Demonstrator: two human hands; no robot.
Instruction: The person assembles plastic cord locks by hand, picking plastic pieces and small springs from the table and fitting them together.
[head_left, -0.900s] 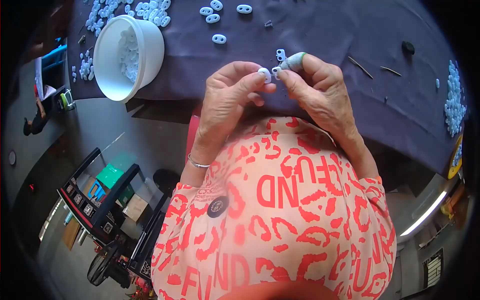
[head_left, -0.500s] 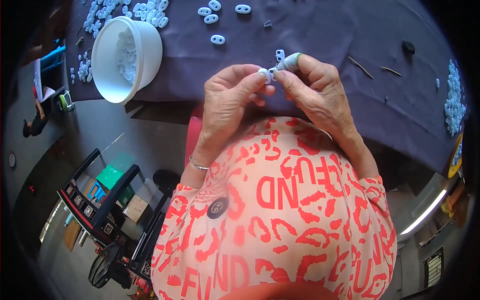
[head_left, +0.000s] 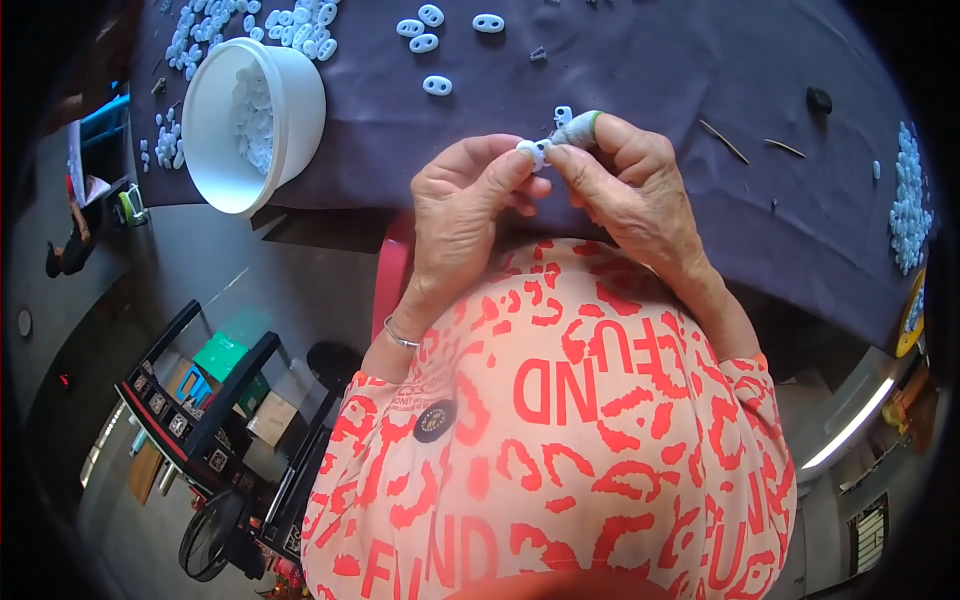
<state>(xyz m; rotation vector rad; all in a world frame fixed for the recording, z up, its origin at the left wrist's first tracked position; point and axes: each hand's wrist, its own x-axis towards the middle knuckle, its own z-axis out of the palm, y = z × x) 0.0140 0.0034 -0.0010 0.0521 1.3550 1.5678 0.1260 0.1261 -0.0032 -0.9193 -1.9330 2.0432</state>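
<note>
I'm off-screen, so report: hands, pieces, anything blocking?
Left hand pinching white oval piece. Right hand pinching small white part beside it, contact unclear. Another white part just beyond; nothing visibly blocking.

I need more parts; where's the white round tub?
In the head view, the white round tub is at upper left, by the near edge of the dark tablecloth, left of the left hand.

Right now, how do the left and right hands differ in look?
The left hand has a silvery bracelet at its wrist; the right hand shows none. The right hand has a pale, green-edged finger wrap; the left hand's visible fingers look bare. Both pinch small white pieces.
</note>
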